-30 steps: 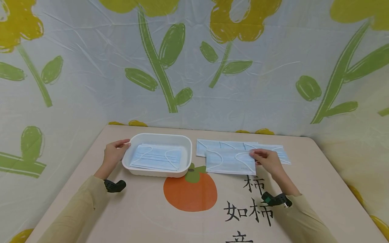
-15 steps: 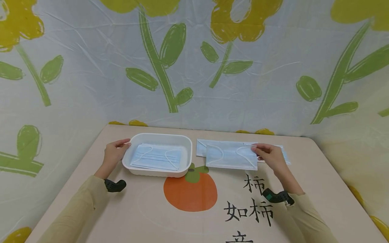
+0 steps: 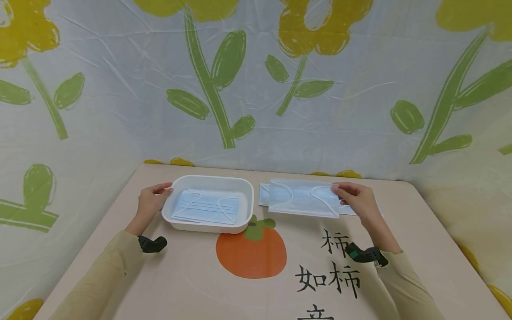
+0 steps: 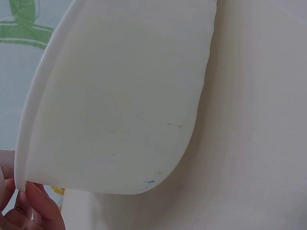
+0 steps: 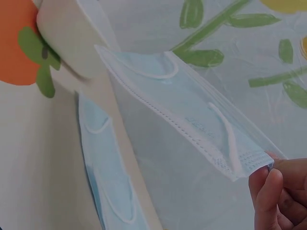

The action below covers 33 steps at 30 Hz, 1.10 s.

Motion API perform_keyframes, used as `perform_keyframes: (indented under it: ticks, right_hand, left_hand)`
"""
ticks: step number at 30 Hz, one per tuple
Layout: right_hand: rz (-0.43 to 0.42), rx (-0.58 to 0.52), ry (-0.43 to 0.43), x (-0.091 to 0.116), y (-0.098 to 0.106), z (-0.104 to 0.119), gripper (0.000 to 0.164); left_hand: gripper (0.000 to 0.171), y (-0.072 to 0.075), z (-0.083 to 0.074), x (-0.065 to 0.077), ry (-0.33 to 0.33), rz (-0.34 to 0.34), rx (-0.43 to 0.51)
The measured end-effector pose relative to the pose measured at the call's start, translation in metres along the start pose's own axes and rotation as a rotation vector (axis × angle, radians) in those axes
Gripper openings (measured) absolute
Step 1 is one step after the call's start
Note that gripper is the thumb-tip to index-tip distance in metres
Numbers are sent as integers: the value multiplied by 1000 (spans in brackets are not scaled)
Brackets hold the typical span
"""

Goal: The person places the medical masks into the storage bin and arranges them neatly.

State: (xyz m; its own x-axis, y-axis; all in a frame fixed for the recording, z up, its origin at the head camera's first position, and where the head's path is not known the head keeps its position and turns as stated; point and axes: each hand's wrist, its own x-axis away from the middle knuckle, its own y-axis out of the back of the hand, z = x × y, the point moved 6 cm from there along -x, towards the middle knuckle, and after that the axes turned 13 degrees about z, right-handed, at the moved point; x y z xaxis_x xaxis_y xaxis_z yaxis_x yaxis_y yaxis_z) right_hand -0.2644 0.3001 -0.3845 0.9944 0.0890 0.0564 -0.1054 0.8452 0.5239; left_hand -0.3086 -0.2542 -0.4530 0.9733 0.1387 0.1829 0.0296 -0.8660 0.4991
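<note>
Left hand is gripping a rounded white plastic tray. Right hand is pinching a rectangular pale-blue fabric mask.

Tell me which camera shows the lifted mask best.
The right wrist view: the lifted mask appears up close, ear loops clear, apart from the other masks. The head view shows it smaller, overlapping those masks. The left wrist view shows none of it; the white tray dominates there.

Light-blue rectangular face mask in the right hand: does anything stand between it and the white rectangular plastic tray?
Only the right rim of the white tray stands between them. The held mask is above the flat blue masks on the table, which seem no obstacle.
</note>
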Motion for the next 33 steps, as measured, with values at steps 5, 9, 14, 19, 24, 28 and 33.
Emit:
perform_keyframes:
  ticks: [5,9,14,19,24,28,33]
  right_hand:
    - [-16,-17,-2,-2,3,6,55]
    - [-21,-14,1,-4,2,11,54]
    - [5,-50,15,-11,-6,19,53]
    - [27,-97,14,-19,-18,21,52]
    - [46,-157,12,-29,-32,19,50]
    - [65,-217,-6,-37,-45,20,50]
    - [81,-264,-15,-43,-61,27,47]
  left_hand:
    - [38,0,2,-2,-5,0,0]
    - [41,-2,19,-17,-16,-1,8]
    - [42,-4,48,-45,-52,-28,-36]
    - [40,-6,60,-59,-45,-53,-45]
    - [40,-5,62,-60,-39,-58,-49]
    - [39,-4,61,-60,-43,-64,-57]
    - [40,-4,58,-59,-49,-64,-49]
